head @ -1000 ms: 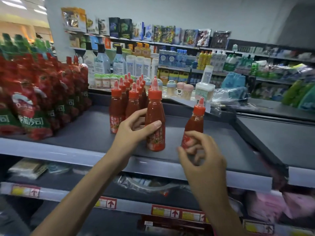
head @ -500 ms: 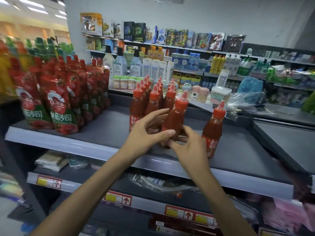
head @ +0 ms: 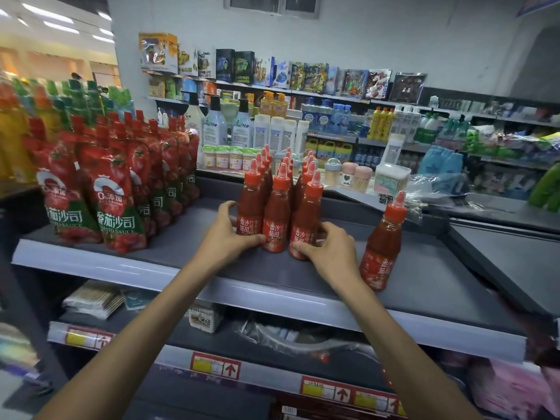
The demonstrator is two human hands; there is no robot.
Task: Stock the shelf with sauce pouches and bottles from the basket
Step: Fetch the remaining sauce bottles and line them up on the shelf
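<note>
Now upright, the front-right bottle (head: 304, 219).

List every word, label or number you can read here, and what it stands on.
"番茄沙司": front pouch
"MATO SAUCE": same pouch, just below; the start is hidden
"0%添加": same pouch, above
"番茄沙司": bottles and lone bottle
Red up arrows: price tags; their print is too small to read
Far goods: too blurred to read
</note>
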